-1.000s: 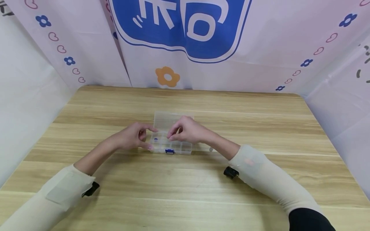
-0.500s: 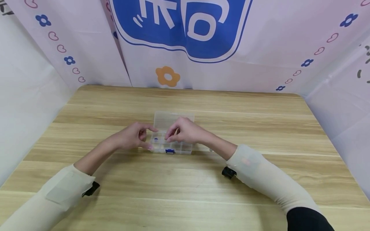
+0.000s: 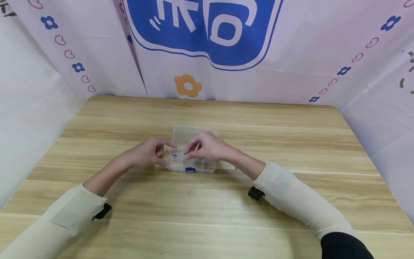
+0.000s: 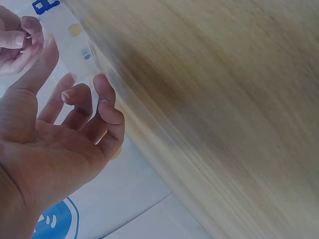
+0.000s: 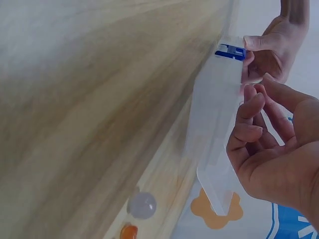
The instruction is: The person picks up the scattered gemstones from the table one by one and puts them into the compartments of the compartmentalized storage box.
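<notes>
A clear plastic compartment box (image 3: pixel 208 165) lies on the table, its lid (image 3: pixel 181 133) raised at the back and a blue latch (image 3: pixel 190 169) in front. My left hand (image 3: pixel 150 153) holds the box's left end, thumb at the front edge and index finger at the back. Above the middle compartments is my right hand (image 3: pixel 208 146), its thumb and fingertips pinched together. In the left wrist view, a small pale thing (image 4: pixel 29 38) shows between those fingertips, too small to name. A blue round piece (image 3: pixel 175 156) sits in a left compartment; a yellowish round piece (image 4: pixel 75 30) shows in the left wrist view.
On the wooden table (image 3: pixel 194 208), right of the box, a greyish translucent ball (image 5: pixel 143 205) and an orange ball (image 5: pixel 129 231) lie near each other. Behind the table's back edge hangs a white printed cloth (image 3: pixel 275 84); pale sheets flank both sides.
My right hand has shifted slightly left over the box, mostly in the first half second, and then stays nearly still. My left hand and the box have not visibly moved.
</notes>
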A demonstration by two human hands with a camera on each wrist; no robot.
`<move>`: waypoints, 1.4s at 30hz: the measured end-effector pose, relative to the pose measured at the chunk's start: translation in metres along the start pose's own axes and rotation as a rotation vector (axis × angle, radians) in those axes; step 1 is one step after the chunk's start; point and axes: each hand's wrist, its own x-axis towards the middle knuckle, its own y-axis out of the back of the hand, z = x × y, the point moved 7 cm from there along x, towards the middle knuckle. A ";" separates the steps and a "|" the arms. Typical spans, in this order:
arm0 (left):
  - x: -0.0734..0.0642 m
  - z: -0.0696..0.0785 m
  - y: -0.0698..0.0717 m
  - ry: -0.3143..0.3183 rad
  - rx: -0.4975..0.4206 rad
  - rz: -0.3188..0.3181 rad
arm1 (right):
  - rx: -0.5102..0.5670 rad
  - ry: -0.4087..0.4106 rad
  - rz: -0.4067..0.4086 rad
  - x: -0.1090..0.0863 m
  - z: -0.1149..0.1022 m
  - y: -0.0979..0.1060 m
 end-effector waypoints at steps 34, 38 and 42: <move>0.000 -0.001 0.000 0.037 -0.002 -0.001 | -0.085 -0.129 0.114 -0.080 0.054 0.059; 0.000 -0.001 0.000 0.035 -0.002 -0.002 | -0.109 -0.143 0.107 -0.085 0.061 0.062; 0.000 -0.001 0.000 0.035 -0.005 -0.003 | -0.130 -0.164 0.090 -0.091 0.068 0.065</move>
